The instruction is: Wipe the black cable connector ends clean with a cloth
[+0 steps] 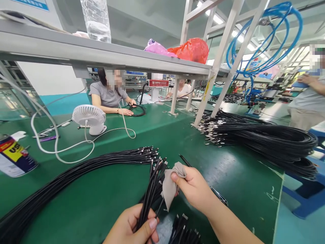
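Note:
My left hand (pixel 138 225) is closed round a bundle of black cables (pixel 149 196), whose metal-tipped plugs point up and away from me. One cable stands a little apart from the bundle, leaning toward the right. My right hand (pixel 194 186) pinches a folded grey cloth (pixel 169 186) between thumb and fingers. The cloth hangs down over the end of that single cable and hides its plug. Below, between my hands, more cable plugs (pixel 183 230) lie on the green table mat (pixel 106 200).
A long row of black cables (pixel 101 164) curves along the left, near a white fan (pixel 88 117) and a can (pixel 16 156). A large coiled cable pile (pixel 266 139) lies right. An overhead shelf (pixel 122 54) crosses above. A person (pixel 109 91) handles a cable across the table.

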`<state>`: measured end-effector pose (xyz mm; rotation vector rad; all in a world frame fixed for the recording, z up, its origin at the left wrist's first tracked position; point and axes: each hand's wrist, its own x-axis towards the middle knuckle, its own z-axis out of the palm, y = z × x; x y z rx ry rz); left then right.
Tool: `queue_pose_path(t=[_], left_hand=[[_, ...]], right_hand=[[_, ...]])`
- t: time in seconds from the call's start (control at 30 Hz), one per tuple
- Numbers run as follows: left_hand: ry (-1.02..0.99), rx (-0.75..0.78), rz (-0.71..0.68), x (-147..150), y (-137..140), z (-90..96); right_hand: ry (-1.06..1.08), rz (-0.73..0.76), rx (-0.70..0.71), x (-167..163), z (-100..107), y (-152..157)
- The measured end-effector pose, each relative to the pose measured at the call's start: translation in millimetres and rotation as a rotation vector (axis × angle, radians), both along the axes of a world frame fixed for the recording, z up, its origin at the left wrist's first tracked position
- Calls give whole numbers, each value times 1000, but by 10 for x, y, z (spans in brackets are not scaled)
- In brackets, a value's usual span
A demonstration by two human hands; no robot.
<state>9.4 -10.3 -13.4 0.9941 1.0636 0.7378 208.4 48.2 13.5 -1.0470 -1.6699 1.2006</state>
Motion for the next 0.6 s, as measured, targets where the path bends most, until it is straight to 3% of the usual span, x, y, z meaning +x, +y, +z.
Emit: queue_pose_path(t=[0.2, 0.37, 0.43, 0.5, 0.6], left_hand=[[7, -34, -38, 24, -11, 27], [-11, -35, -29, 30, -17, 8], [-43, -29, -26, 12, -13, -53], [-76, -20, -22, -11, -8, -116], [-114, -7, -8, -39, 1, -163]], right_hand=[[-419, -257, 615, -11, -136, 5], [-571, -330, 829, -43, -195, 49], [-576, -376, 853, -47, -156, 54], [-520, -436, 791, -28, -94, 60], [-360, -482, 526, 53, -3, 81]])
